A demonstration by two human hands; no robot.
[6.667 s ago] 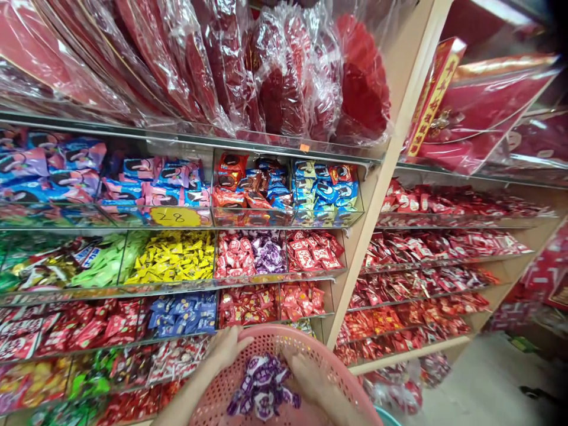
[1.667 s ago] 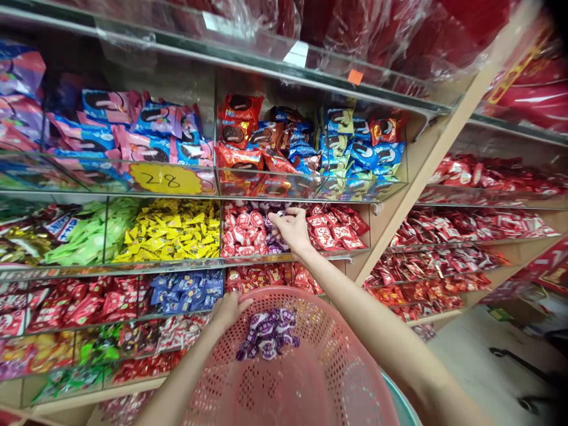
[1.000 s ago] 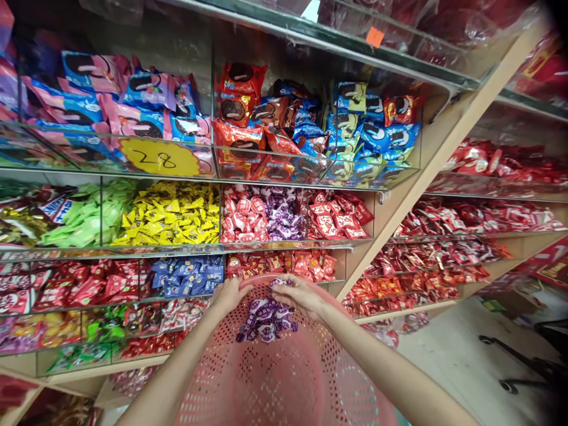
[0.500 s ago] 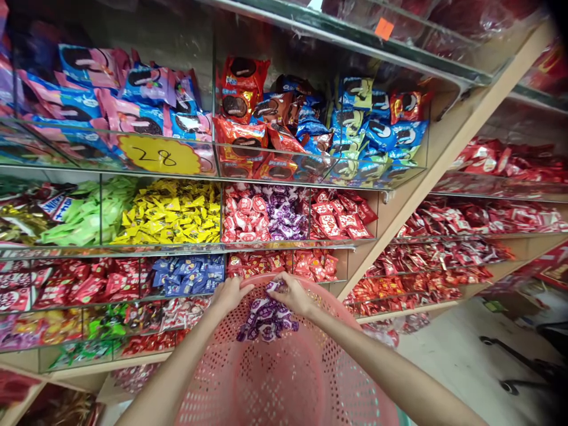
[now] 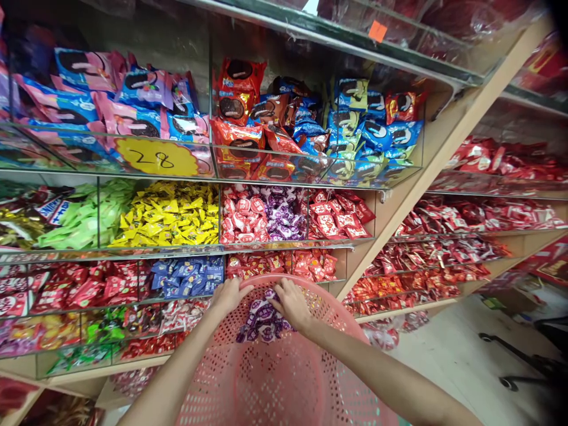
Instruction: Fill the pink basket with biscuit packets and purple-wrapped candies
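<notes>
I hold a pink perforated plastic basket (image 5: 284, 384) up against a shelf of sweets. My left hand (image 5: 227, 297) grips its far rim, fingers curled over the edge. My right hand (image 5: 290, 303) lies palm down inside the basket on a small pile of purple-and-white wrapped candies (image 5: 257, 324), fingers bent among them; whether it holds one I cannot see. On the shelf above, a bin holds more purple candies (image 5: 286, 216) beside red-and-white ones (image 5: 239, 216).
Glass-fronted bins (image 5: 266, 245) hold yellow candies (image 5: 171, 216), green ones (image 5: 89, 216), blue ones (image 5: 186, 275) and red packets (image 5: 337, 216). Cookie packs (image 5: 310, 127) fill the bins above, by a yellow "28" tag (image 5: 155, 157). A slanted wooden upright (image 5: 426, 171) divides the shelving. Floor shows at lower right.
My right hand came back from the purple candy bin to the basket and has now sunk onto the candy pile. My left hand has stayed on the rim.
</notes>
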